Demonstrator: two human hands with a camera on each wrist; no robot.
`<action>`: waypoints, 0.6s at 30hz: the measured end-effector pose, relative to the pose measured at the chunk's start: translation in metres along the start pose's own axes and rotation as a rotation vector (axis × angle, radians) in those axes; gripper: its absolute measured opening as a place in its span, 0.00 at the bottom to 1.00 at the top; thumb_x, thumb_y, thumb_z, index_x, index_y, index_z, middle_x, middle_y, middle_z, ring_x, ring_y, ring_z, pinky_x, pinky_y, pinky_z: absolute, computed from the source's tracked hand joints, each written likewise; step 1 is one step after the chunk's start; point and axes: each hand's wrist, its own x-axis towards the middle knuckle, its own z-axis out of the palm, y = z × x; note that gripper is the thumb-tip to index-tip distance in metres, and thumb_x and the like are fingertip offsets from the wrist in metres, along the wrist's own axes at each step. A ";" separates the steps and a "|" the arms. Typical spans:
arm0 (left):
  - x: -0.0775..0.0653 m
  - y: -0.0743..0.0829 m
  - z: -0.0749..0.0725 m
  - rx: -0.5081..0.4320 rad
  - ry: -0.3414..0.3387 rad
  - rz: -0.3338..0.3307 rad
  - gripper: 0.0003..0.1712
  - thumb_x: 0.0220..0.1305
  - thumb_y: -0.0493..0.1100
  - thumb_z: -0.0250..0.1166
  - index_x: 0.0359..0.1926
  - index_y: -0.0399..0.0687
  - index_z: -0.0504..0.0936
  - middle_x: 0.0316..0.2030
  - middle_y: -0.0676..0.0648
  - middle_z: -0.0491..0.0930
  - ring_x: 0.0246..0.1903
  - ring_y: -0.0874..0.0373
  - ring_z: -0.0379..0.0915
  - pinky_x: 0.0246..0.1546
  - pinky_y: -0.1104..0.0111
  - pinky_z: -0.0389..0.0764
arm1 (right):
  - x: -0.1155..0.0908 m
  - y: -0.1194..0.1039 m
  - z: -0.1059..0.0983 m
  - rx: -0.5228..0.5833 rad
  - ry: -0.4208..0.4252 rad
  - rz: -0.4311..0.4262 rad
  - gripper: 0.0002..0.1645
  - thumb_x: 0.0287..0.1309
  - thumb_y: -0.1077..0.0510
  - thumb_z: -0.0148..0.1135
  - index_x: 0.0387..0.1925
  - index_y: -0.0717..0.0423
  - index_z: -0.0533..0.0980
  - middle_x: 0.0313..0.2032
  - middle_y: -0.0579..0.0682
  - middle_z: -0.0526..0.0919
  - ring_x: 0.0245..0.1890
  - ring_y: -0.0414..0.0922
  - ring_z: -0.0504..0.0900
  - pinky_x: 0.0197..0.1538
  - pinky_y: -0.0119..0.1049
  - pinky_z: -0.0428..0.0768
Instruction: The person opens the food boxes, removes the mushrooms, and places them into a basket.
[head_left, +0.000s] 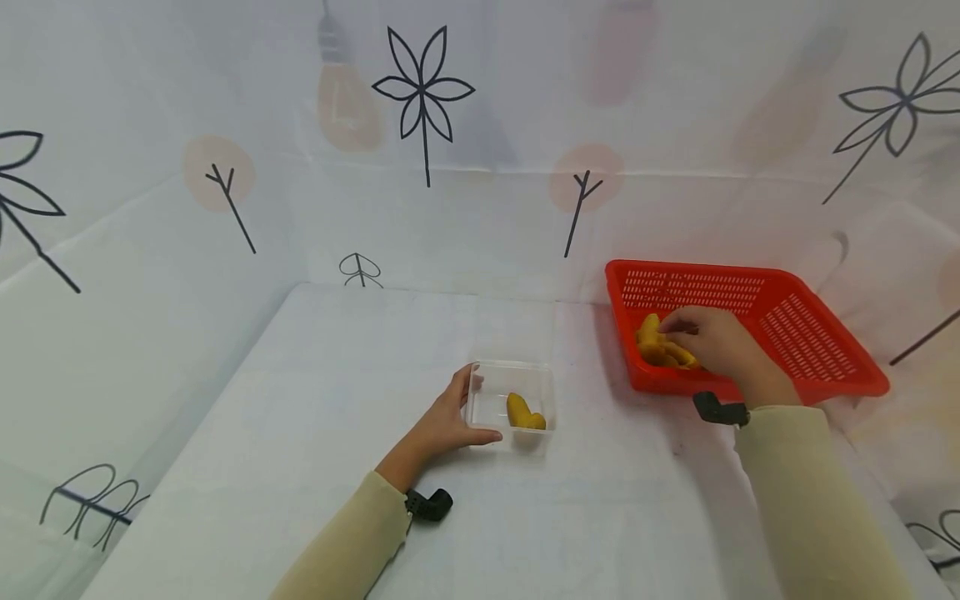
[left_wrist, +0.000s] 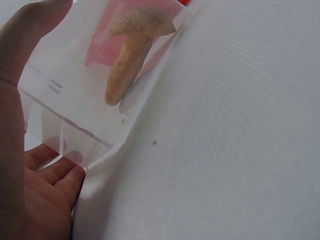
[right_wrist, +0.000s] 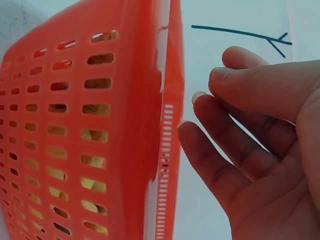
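My left hand (head_left: 442, 425) grips a clear plastic box (head_left: 491, 404) by its left side, thumb at the near edge and fingers at the far side. Inside the box lies a yellow mushroom-shaped piece (head_left: 521, 414); the left wrist view shows its rounded cap and thick stem (left_wrist: 127, 65), with a few crumbs beside it. Over the red basket (head_left: 757, 383), my right hand (head_left: 708, 337) reaches toward several similar yellow pieces (head_left: 660, 354). In the right wrist view its fingers (right_wrist: 220, 125) are loosely bent near the rim, with nothing visible between them.
The basket has slotted walls and stands at the table's right rear, its near side below my right forearm. A white cloth (head_left: 337, 358) covers the table. Behind it hangs a pale sheet (head_left: 480, 225) with plant drawings.
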 end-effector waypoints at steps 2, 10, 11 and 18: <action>0.000 0.000 0.000 0.005 0.000 -0.006 0.66 0.42 0.56 0.80 0.75 0.57 0.45 0.70 0.45 0.61 0.70 0.47 0.60 0.70 0.53 0.64 | 0.000 -0.001 0.001 0.011 0.000 0.004 0.17 0.65 0.53 0.60 0.52 0.53 0.78 0.51 0.61 0.77 0.50 0.59 0.71 0.48 0.52 0.82; 0.000 0.000 0.000 0.001 0.000 -0.004 0.66 0.42 0.56 0.79 0.75 0.58 0.46 0.70 0.46 0.61 0.69 0.47 0.60 0.70 0.52 0.64 | -0.003 -0.010 0.005 0.064 -0.031 0.010 0.18 0.64 0.53 0.61 0.53 0.52 0.77 0.52 0.60 0.76 0.51 0.58 0.71 0.46 0.48 0.84; 0.000 0.000 0.000 0.001 0.001 -0.004 0.65 0.43 0.56 0.79 0.75 0.58 0.46 0.70 0.46 0.61 0.69 0.47 0.60 0.70 0.52 0.64 | -0.004 -0.012 0.006 0.067 -0.033 0.010 0.18 0.64 0.52 0.62 0.53 0.52 0.77 0.52 0.60 0.76 0.51 0.58 0.71 0.46 0.47 0.84; -0.002 0.001 0.000 0.001 0.003 -0.017 0.66 0.42 0.56 0.79 0.75 0.58 0.46 0.70 0.46 0.61 0.70 0.46 0.60 0.69 0.51 0.65 | -0.006 -0.027 0.014 0.052 -0.043 -0.003 0.17 0.61 0.49 0.64 0.51 0.47 0.78 0.51 0.56 0.78 0.51 0.56 0.71 0.43 0.46 0.84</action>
